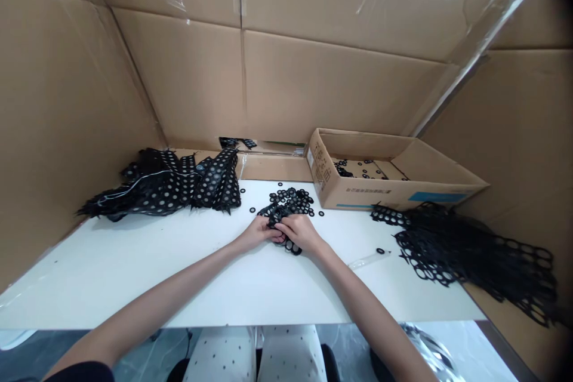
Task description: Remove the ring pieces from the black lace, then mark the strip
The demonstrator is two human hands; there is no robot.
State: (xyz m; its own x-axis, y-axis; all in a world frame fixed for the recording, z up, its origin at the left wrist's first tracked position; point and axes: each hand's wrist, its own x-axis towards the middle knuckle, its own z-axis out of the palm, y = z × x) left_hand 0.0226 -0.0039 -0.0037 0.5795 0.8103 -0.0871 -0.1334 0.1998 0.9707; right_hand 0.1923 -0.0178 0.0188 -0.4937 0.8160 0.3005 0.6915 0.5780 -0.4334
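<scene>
My left hand (258, 233) and my right hand (301, 231) meet at the middle of the white table, fingers closed on a black perforated sheet (276, 212). Part of that sheet hangs below my fingers. Just behind my hands lies a loose pile of small black rings (295, 196), with a few single rings scattered around it. The fingertips of both hands nearly touch, and they partly hide the piece between them.
At the left back lies a bundle of black dotted sheets (170, 188). An open cardboard box (371, 196) with black rings inside stands at the back right. Black sheets with large holes (478, 250) overhang the right edge. A clear, thin item (367, 260) lies near my right forearm. Cardboard walls (179, 71) surround the table (201, 274).
</scene>
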